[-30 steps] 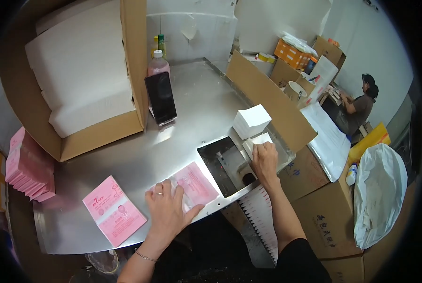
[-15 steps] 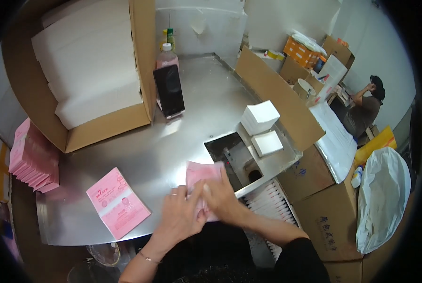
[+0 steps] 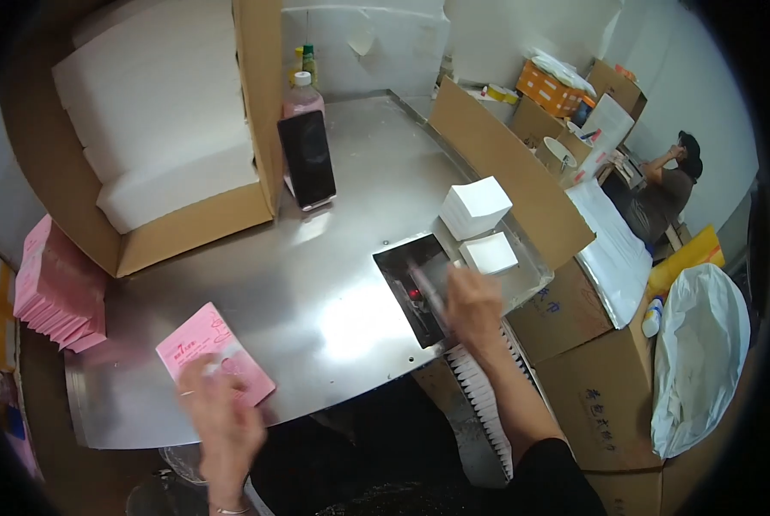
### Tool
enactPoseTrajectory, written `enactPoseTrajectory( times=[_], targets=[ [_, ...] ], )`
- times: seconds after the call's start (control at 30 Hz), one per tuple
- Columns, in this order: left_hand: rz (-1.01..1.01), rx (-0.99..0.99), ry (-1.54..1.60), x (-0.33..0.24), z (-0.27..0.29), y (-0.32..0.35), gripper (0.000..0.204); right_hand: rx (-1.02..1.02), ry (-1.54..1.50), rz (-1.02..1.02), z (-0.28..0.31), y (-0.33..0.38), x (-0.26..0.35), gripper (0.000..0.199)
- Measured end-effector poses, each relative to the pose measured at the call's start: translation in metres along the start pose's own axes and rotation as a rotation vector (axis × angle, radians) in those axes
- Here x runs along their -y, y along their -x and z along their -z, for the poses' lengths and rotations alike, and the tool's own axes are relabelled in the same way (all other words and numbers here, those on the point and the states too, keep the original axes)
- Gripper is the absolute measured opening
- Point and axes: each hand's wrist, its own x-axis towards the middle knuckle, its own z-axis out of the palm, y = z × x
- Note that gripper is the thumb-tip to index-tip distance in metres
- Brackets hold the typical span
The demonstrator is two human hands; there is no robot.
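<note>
My left hand (image 3: pixel 221 421) is down at the near left edge of the steel worktop (image 3: pixel 316 284), fingers spread and resting on the flat pink printed packet (image 3: pixel 215 353); it's blurred, so I can't tell whether the grip has closed on it or is just pressing. One packet lies there, near that left corner. My right hand (image 3: pixel 471 301) is over the dark rectangular recess (image 3: pixel 415 288) set in the worktop's right side, fingers loosely open, nothing clearly in the grip, blur again. Just beyond it, two stacks of white square sheets: a taller stack (image 3: pixel 475 206) and a lower stack (image 3: pixel 488 254), side by side at the right edge. One black phone (image 3: pixel 307 159) stands propped against a pink bottle (image 3: pixel 301 95) at the far side. One big open cardboard box of white slabs (image 3: pixel 161 138) sits on the far left. Off the left edge, a row of pink packets (image 3: pixel 54 288), too many to count. Another person (image 3: pixel 664 189) is seated far right.
</note>
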Motion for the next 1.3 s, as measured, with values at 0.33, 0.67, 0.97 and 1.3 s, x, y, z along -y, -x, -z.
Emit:
enactPoseTrajectory(
  times=[0.33,0.67,0.97,1.3],
  targets=[
    [-0.045,0.131,0.232,-0.001,0.001,-0.021,0.025,-0.072,0.152,-0.177,-0.015,0.0,-0.064,0.013],
    [-0.296,0.264,0.266,-0.073,-0.086,-0.025,0.014,-0.073,0.034,-0.176,-0.013,0.001,-0.088,0.011],
    [-0.425,0.259,0.377,-0.082,-0.099,-0.018,0.029,-0.204,-0.27,0.168,-0.009,0.008,-0.011,0.041],
    [-0.116,0.198,0.164,-0.092,-0.1,-0.031,0.077,0.509,-0.149,0.348,0.002,-0.009,0.118,0.028]
  ],
)
